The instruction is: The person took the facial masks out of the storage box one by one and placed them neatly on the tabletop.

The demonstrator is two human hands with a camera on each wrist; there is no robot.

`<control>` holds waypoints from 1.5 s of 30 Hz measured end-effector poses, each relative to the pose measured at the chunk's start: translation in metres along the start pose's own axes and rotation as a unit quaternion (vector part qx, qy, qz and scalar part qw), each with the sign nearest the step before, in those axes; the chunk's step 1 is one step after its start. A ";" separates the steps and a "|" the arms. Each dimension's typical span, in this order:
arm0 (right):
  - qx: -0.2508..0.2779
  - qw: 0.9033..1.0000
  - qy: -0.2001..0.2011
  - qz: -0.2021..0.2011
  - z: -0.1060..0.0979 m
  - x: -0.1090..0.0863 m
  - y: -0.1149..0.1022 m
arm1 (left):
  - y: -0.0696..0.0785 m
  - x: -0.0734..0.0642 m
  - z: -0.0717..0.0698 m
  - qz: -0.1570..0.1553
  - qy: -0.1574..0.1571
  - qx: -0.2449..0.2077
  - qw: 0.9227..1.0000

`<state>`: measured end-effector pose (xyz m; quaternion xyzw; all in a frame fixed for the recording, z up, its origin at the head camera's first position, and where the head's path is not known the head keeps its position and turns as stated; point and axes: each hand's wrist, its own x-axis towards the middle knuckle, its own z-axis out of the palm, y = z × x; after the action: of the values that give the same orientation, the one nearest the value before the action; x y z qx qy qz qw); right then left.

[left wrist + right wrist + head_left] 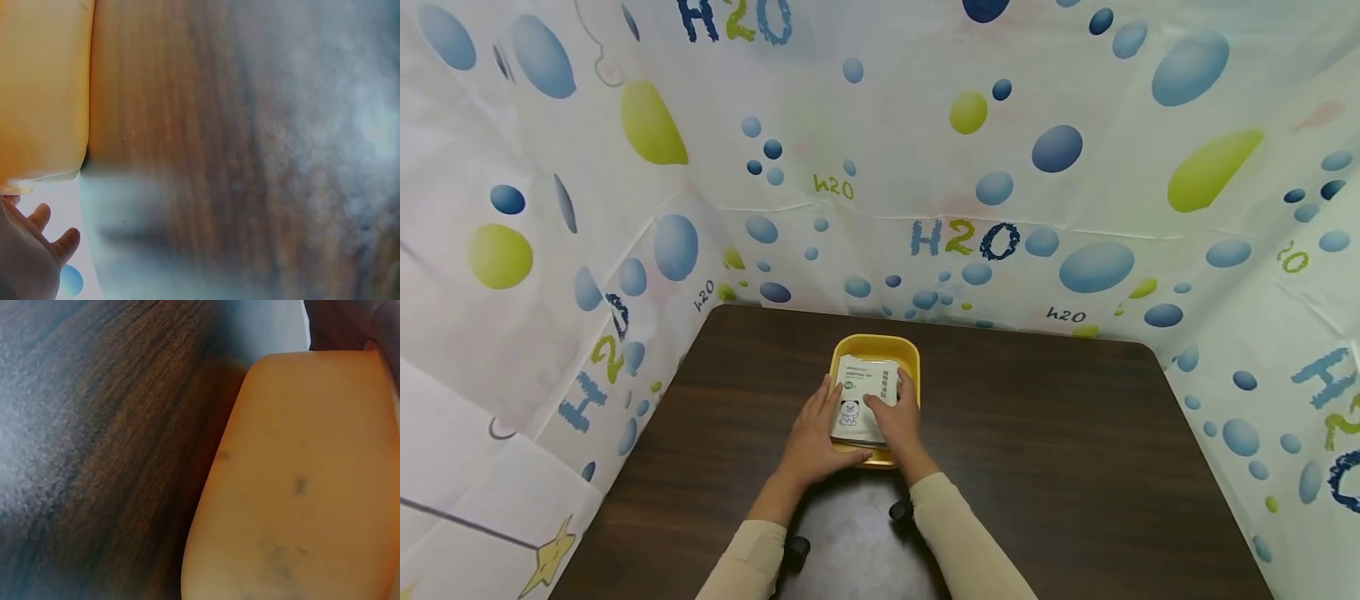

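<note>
A stack of flat white packets (859, 383) with a small bear and printed lettering lies in a yellow tray (912, 354). My left hand (811, 442) lies along the left side, its fingertips at the packets' left edge and its thumb stretched across the tray's near rim. From the right, my right hand (901, 421) holds the stack, thumb on the top packet and fingers at its right edge. The tray's wall (44, 87) fills the left of the left wrist view, above spread fingers (40, 215). In the right wrist view the tray side (300, 444) shows small dark marks.
The dark wood-grain table (1037, 450) extends on both sides of the tray. White sheeting (887, 150) printed with blue and green drops hangs behind and at the sides. A black wrist camera (796, 552) sits at the left wrist, another (901, 511) at the right.
</note>
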<state>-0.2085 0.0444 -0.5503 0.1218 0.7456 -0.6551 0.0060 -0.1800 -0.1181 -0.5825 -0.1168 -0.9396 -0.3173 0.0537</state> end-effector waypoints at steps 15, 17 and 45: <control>0.104 0.988 -0.057 -0.097 -0.006 -0.006 -0.002 | -0.002 0.000 0.002 0.014 0.016 -0.013 1.000; 0.099 0.986 -0.084 -0.108 -0.009 -0.010 -0.008 | -0.002 -0.001 0.002 0.014 0.016 -0.016 1.000; -0.024 0.993 -0.039 -0.113 -0.005 -0.009 0.000 | -0.002 -0.001 0.001 0.013 0.019 -0.023 0.999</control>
<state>-0.1993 0.0477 -0.5485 0.0111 0.7694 -0.6377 -0.0357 -0.1795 -0.1189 -0.5847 -0.1247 -0.9292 -0.3403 0.0727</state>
